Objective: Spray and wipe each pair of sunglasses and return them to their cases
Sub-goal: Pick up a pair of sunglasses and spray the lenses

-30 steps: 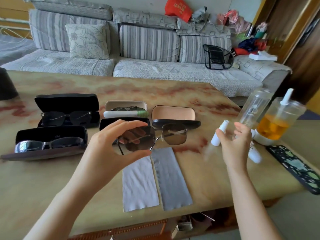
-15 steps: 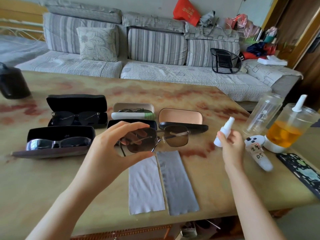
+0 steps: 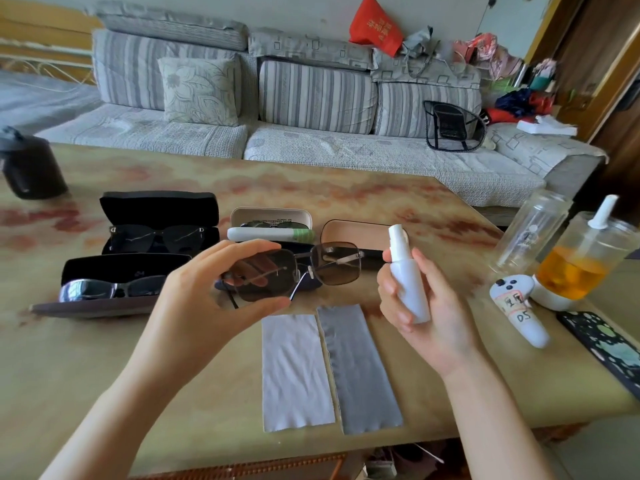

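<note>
While my left hand (image 3: 204, 299) pinches the sunglasses (image 3: 298, 275) by their left lens, thumb under the lower edge and fingers over the top, the frame runs left to right above the table (image 3: 104, 358). The right lens sticks out free toward my right hand (image 3: 429, 317). That hand is wrapped round the white spray bottle (image 3: 407, 278), which stands nearly upright just right of the free lens, its head leaning a little left and far. The pump head rises bare above my fingers; I cannot tell which way its opening faces.

As I judge it, the coming move turns on this: the lens lies directly left of the bottle, at about the height of its neck, and the right hand is the nearer one. I would need a finger on top of the pump and the opening turned left at the glass. Two grey cloths (image 3: 294, 368) lie flat on the near side of the table, below both hands, and the open tan case (image 3: 353, 232) sits beyond the glasses.
</note>
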Action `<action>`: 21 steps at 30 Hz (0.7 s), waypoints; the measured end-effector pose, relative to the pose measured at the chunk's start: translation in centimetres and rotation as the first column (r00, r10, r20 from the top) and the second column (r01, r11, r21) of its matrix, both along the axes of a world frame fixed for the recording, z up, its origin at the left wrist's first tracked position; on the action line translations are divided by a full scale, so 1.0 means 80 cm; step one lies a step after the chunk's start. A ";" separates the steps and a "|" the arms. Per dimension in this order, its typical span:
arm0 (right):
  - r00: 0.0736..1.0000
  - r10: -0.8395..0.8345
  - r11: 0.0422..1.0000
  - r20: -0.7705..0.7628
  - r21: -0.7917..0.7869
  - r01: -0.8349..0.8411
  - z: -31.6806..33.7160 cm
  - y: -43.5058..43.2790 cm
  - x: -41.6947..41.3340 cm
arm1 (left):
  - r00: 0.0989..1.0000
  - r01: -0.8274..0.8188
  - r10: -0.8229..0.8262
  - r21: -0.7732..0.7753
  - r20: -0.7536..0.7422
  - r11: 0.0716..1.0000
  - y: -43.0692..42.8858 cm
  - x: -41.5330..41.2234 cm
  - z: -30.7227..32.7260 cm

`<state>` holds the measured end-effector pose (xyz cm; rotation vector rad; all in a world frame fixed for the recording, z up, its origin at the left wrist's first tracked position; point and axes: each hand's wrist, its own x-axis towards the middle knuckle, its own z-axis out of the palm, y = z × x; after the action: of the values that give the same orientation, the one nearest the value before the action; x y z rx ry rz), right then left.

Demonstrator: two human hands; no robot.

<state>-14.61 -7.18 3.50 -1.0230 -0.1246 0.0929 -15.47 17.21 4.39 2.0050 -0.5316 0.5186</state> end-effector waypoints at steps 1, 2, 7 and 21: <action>1.000 0.026 1.000 0.003 0.012 -0.026 0.000 0.003 -0.001 | 1.000 -0.003 0.003 -0.003 -0.002 1.000 0.001 0.000 0.000; 0.999 0.046 0.999 0.011 0.025 -0.046 -0.001 0.005 -0.003 | 1.000 -0.005 0.005 -0.003 -0.004 1.000 0.002 0.000 0.000; 0.987 0.029 0.996 0.155 -0.091 -0.015 -0.003 0.011 -0.009 | 1.000 -0.018 0.018 0.003 -0.007 1.000 0.005 0.001 -0.001; 0.962 -0.102 0.941 0.252 -0.290 0.176 0.006 0.021 -0.020 | 0.999 -0.037 0.037 0.000 0.013 0.999 0.007 0.002 -0.002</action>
<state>-16.22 -5.47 4.02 -1.3534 -0.2578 -0.1439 -15.35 17.77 4.22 2.0166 -0.5033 0.5543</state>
